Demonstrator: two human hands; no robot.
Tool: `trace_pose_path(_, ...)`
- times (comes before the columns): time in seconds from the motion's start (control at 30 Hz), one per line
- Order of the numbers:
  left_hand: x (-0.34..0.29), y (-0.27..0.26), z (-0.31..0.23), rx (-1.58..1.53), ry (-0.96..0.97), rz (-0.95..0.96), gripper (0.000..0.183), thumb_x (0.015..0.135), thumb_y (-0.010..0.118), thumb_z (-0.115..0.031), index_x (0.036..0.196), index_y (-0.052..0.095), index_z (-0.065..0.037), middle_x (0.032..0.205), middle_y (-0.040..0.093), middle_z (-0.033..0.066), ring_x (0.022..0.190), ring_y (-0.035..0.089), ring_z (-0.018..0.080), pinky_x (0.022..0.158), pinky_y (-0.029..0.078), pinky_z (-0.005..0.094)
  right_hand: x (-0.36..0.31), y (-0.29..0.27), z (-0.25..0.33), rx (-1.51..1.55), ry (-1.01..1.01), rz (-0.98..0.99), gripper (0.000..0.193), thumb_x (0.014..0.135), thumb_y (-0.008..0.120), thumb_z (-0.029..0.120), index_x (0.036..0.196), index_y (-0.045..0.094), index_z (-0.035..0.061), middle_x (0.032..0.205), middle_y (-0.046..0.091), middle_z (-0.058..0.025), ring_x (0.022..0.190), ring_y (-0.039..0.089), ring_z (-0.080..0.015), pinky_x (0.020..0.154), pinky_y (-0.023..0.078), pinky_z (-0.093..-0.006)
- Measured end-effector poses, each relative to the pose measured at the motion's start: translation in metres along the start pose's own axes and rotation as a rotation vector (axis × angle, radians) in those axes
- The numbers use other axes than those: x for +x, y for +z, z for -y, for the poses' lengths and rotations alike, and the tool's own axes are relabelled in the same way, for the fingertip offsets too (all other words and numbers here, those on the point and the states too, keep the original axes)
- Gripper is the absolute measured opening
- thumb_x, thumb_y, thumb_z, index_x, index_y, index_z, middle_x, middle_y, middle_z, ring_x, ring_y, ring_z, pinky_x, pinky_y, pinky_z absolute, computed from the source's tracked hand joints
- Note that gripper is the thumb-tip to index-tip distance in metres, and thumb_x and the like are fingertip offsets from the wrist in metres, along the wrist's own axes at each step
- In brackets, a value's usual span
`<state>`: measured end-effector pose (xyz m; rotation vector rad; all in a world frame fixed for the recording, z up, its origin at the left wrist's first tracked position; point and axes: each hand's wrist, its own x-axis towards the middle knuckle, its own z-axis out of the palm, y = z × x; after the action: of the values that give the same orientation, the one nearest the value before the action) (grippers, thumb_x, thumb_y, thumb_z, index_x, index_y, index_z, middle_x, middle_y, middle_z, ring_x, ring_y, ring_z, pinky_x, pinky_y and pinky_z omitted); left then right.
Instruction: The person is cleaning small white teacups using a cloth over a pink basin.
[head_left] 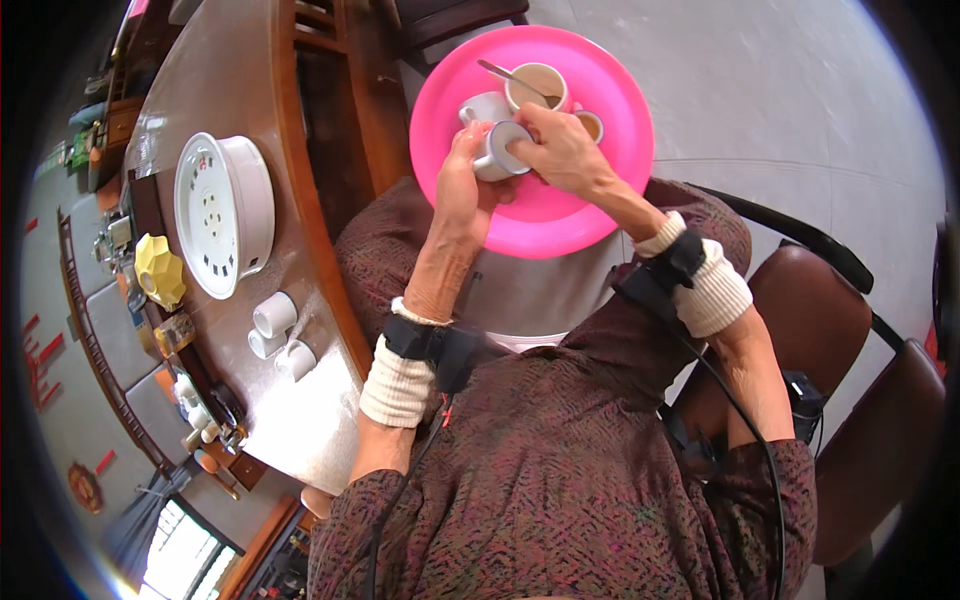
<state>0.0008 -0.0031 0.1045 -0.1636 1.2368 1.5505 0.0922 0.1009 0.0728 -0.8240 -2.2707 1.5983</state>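
My left hand (462, 187) is wrapped around a small white cup (489, 168), tilted so that its mouth faces right. My right hand (570, 152) is closed at the cup's mouth, its thumb and fingers at the rim and partly inside. Whether anything small is pinched there is hidden. Both hands are over a round pink tray (625, 195). On it, just beyond my hands, are a larger white mug (537, 76) with a metal spoon (510, 73) leaning in it, another white cup (480, 107) and a small cup (591, 126) with something brownish inside.
To the left, a wooden table (225, 345) holds a large white enamel basin (258, 205), several small white cups (274, 314) and a yellow faceted object (158, 270). Brown chairs (800, 310) stand at my right. Dark cables (735, 395) run from both wrist bands along my arms.
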Motion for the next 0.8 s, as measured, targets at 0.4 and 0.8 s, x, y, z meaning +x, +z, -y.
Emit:
trace_pose_path(0.4, 0.014, -0.004, 0.025, 0.678, 0.499, 0.035, 0.028, 0.087, 0.058, -0.033, 0.1, 0.051, -0.009, 0.073, 0.053, -0.0025, 0.054, 0.048, 0.0034, 0.041, 0.037, 0.0163, 0.0, 0.01, -0.025, -0.189, -0.135, -0.104, 0.023, 0.079, 0.055, 0.022, 0.076, 0.061, -0.0005, 0.059, 0.059, -0.0189, 0.055, 0.062, -0.0311, 0.051, 0.048, -0.0414)
trace_pose_path(0.8, 0.015, -0.018, 0.008, 0.116, 0.068, 0.179, 0.068, 0.084, 0.029, -0.069, 0.095, 0.055, -0.007, 0.069, 0.055, 0.0023, 0.049, 0.046, 0.0098, 0.041, 0.033, 0.0207, -0.005, -0.024, 0.005, 0.413, 0.041, 0.098, 0.035, 0.075, 0.066, 0.031, 0.085, 0.059, -0.0022, 0.064, 0.058, -0.008, 0.057, 0.056, -0.0148, 0.052, 0.046, -0.0251)
